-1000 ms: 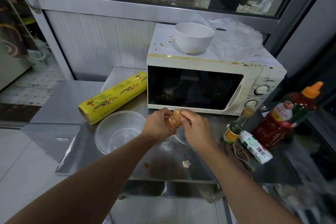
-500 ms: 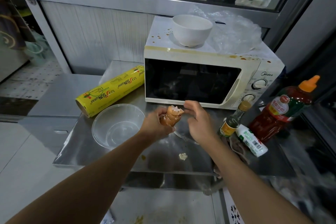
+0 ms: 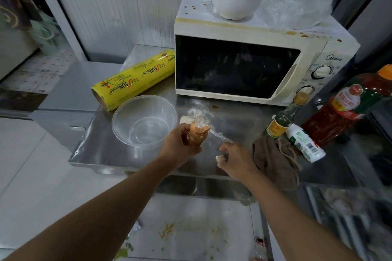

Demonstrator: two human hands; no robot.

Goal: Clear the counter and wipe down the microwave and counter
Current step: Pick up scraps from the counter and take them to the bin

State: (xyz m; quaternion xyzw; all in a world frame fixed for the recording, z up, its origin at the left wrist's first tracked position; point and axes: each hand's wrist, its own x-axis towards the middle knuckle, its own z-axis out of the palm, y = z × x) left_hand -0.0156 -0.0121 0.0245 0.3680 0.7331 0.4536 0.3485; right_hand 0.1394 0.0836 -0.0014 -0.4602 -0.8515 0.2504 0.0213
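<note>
The left hand (image 3: 180,144) has its fingers curled round stacked brown eggshells (image 3: 196,135); the right hand (image 3: 233,160) pinches a pale scrap (image 3: 219,158) and a strip of clear film (image 3: 218,133). Both hover over the steel surface (image 3: 233,116); a clear bowl (image 3: 144,122) sits just left, the stained microwave (image 3: 254,63) behind.

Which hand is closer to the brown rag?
The right hand. It is just beside the brown rag, at its left edge. The left hand is farther left, gripping stacked eggshells, nearer the clear plastic bowl.
</note>
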